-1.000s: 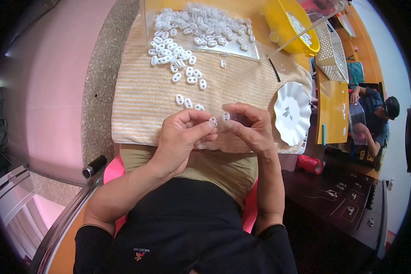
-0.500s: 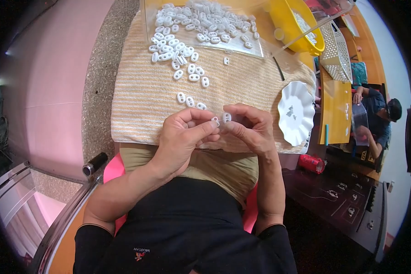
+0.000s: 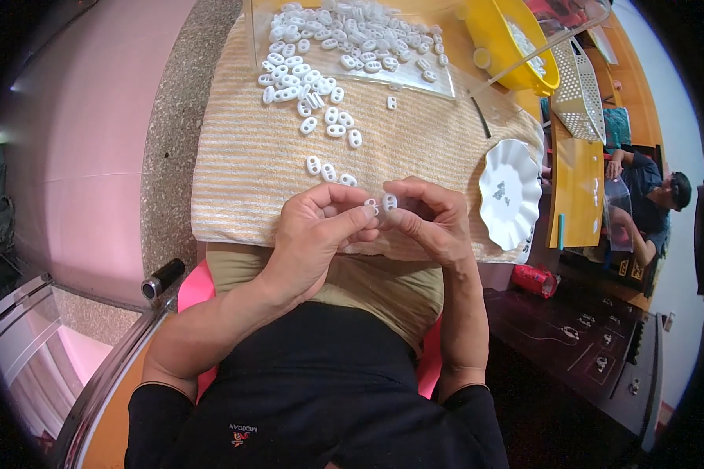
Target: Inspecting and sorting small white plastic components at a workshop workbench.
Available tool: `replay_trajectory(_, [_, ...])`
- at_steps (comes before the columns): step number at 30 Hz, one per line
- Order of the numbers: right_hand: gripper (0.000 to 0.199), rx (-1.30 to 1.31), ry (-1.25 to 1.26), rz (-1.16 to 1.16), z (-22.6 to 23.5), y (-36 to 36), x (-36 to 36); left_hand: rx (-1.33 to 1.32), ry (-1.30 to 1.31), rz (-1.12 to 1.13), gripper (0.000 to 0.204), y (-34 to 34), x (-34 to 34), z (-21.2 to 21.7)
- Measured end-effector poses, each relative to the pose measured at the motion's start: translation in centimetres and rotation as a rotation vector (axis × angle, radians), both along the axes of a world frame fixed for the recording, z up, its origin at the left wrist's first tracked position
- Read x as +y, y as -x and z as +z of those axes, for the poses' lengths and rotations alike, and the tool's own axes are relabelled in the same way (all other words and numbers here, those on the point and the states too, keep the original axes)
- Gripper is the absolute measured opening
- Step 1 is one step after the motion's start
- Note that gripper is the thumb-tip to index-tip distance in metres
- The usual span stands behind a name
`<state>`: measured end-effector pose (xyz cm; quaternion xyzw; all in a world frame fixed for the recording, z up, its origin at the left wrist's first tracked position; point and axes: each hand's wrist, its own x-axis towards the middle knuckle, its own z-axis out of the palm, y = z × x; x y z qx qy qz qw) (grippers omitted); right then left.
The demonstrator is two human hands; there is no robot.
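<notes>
My left hand (image 3: 317, 227) pinches a small white plastic piece with round loops (image 3: 371, 206) between thumb and forefinger. Facing it, my right hand (image 3: 436, 220) grips a white oval two-holed piece (image 3: 389, 202) upright between thumb and fingertips. A narrow gap shows between the two pieces. Just beyond my left fingers, a short row of similar oval pieces (image 3: 328, 172) lies on the striped towel (image 3: 246, 176). Farther off is a loose pile of them (image 3: 297, 80); many more lie in a clear plastic tray (image 3: 414, 87). My fingers partly cover both held pieces.
A white scalloped dish (image 3: 515, 223) with small grey bits stands at right, near a thin black strip (image 3: 479, 117). Behind are a yellow tub (image 3: 551, 76) of white pieces and a white perforated basket (image 3: 575, 98). Another person (image 3: 649, 187) sits at the far right.
The towel and the things on it sit slightly lower and farther right in view. Both hands keep almost the same pose, each with the same piece.
</notes>
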<state>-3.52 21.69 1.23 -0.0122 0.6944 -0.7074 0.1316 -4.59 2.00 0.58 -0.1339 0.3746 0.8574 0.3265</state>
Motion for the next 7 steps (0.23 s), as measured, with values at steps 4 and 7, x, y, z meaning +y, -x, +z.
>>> replay_trajectory(4, [0.027, 0.014, -0.022, 0.032, -0.01, 0.06, 0.06, -0.003, 0.004, -0.004, 0.015, -0.05, 0.09, -0.08])
replay_trajectory(7, [0.026, 0.035, -0.05, 0.055, -0.14, 0.02, 0.2, 0.001, 0.003, -0.011, 0.017, -0.08, 0.11, -0.27])
